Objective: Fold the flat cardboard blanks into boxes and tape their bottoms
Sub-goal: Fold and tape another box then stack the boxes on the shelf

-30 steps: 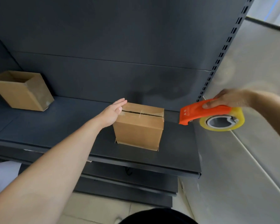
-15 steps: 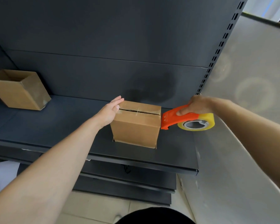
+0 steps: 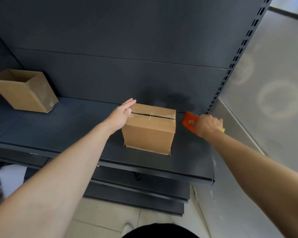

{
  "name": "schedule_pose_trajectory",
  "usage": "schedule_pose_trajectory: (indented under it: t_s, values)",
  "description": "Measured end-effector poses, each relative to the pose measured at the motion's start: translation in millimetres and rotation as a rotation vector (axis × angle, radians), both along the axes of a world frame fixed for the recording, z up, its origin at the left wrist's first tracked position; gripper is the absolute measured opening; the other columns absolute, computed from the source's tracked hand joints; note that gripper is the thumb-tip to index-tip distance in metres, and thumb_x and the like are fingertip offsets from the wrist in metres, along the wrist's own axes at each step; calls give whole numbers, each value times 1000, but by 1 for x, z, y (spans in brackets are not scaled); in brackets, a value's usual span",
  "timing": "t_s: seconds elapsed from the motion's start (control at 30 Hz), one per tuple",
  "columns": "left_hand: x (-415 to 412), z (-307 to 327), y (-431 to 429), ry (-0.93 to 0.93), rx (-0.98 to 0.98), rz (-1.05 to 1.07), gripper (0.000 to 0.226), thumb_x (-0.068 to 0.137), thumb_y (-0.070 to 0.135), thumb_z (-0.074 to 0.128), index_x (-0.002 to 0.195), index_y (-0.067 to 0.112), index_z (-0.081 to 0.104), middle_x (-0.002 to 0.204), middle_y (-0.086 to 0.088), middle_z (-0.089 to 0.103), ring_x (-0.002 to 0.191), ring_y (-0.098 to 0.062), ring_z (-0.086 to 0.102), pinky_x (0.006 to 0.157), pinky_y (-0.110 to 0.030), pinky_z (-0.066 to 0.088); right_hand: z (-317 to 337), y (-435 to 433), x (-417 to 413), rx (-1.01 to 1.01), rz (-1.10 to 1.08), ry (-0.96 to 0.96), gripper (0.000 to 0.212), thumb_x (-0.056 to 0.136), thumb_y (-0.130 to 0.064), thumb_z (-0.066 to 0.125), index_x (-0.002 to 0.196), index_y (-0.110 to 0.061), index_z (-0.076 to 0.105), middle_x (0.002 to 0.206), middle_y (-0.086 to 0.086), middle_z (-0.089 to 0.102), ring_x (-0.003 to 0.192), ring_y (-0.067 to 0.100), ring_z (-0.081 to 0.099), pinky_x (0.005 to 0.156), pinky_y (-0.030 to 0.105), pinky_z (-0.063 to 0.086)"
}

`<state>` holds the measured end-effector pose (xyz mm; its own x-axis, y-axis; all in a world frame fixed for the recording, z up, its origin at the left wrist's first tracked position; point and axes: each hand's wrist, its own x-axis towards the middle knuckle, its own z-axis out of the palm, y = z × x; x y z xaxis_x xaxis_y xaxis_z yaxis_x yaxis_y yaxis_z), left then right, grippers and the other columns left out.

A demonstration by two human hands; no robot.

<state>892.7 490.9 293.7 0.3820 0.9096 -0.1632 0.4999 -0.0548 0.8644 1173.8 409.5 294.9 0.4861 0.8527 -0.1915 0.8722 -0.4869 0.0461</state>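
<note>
A folded cardboard box (image 3: 149,130) stands upside down on the dark shelf (image 3: 58,133), its closed flaps on top with clear tape along the seam. My left hand (image 3: 121,114) lies flat with straight fingers against the box's upper left edge. My right hand (image 3: 207,125) grips the orange tape dispenser (image 3: 188,121) low over the shelf, to the right of the box and apart from it. Only a sliver of the yellow tape roll shows behind that hand.
A second cardboard box (image 3: 24,91), open at the top, stands tilted at the far left of the shelf. A grey wall (image 3: 265,100) borders the shelf on the right. Lower shelves (image 3: 136,188) and a tiled floor lie below.
My right hand has drawn the tape dispenser off the box's right edge and lowered it toward the shelf beside the box. My left hand has stayed on the box's left edge.
</note>
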Motion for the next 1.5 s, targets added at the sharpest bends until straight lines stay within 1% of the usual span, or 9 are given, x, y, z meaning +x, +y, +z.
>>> schedule_pose_trajectory:
  t_s: [0.13, 0.3, 0.47, 0.57, 0.77, 0.87, 1.2, 1.33, 1.5]
  values:
    - [1, 0, -1, -56, -39, 78, 54, 104, 15, 30, 147, 47, 21, 158, 16, 11, 145, -7, 11, 118, -35, 11, -38, -5, 6, -130, -28, 5, 46, 94, -36, 50, 135, -16, 48, 121, 7, 63, 113, 27, 58, 100, 37, 37]
    - [0, -8, 5, -15, -104, 174, 54, 102, 29, 37, 150, 37, 14, 158, 6, 18, 143, -17, 23, 116, -41, 23, -46, -1, 5, -179, -131, 207, 59, 87, -22, 56, 143, -16, 37, 128, 14, 57, 121, 37, 52, 105, 44, 39]
    - [0, -10, 8, -22, -101, 183, 49, 101, 32, 39, 148, 25, 25, 146, 2, 39, 128, -17, 42, 106, -37, 36, 16, 19, -18, 227, -245, 607, 58, 95, -52, 43, 109, 3, 59, 112, 24, 64, 103, 39, 62, 89, 40, 50]
    - [1, -9, 6, -11, -118, 191, 41, 101, 32, 37, 140, 19, 41, 130, 4, 53, 115, -16, 51, 98, -34, 41, 40, 24, -40, 118, -294, 922, 69, 79, -69, 56, 95, -2, 62, 91, 14, 70, 82, 29, 71, 75, 36, 60]
    - [7, -7, 6, -59, -237, 211, 39, 100, 40, 32, 120, 16, 55, 128, -7, 55, 114, -21, 50, 93, -36, 38, 32, 22, -53, 135, -360, 1162, 38, 80, -22, 77, 109, -2, 63, 107, 12, 69, 89, 22, 69, 64, 33, 59]
    - [11, -7, 6, 34, -222, 233, 65, 97, 56, 31, 136, 7, 46, 134, -4, 50, 122, -23, 46, 98, -35, 34, 34, 22, -56, 159, -404, 1185, 33, 79, -16, 77, 105, -3, 62, 107, 11, 68, 91, 22, 68, 61, 33, 59]
    - [18, -4, 4, 141, -71, 300, 40, 100, 44, 32, 96, 9, 52, 91, -4, 53, 85, -21, 49, 74, -32, 38, 35, 16, -66, 295, -444, 1182, 28, 84, -9, 71, 92, -5, 45, 112, 13, 64, 97, 30, 67, 79, 43, 58]
    - [7, -4, 4, 29, -132, 239, 36, 97, 47, 41, 91, 13, 53, 95, -3, 51, 87, -18, 45, 67, -26, 35, 38, 8, -67, 237, -431, 1144, 26, 86, -15, 71, 103, -2, 56, 113, 14, 66, 94, 27, 68, 73, 40, 59]
    - [-9, 11, 5, -325, -260, 241, 31, 95, 14, 55, 125, 7, 52, 122, -5, 59, 106, -20, 58, 93, -34, 47, 51, 8, -77, 273, -429, 1159, 46, 90, -42, 61, 112, -2, 60, 98, 10, 67, 78, 26, 67, 68, 35, 58]
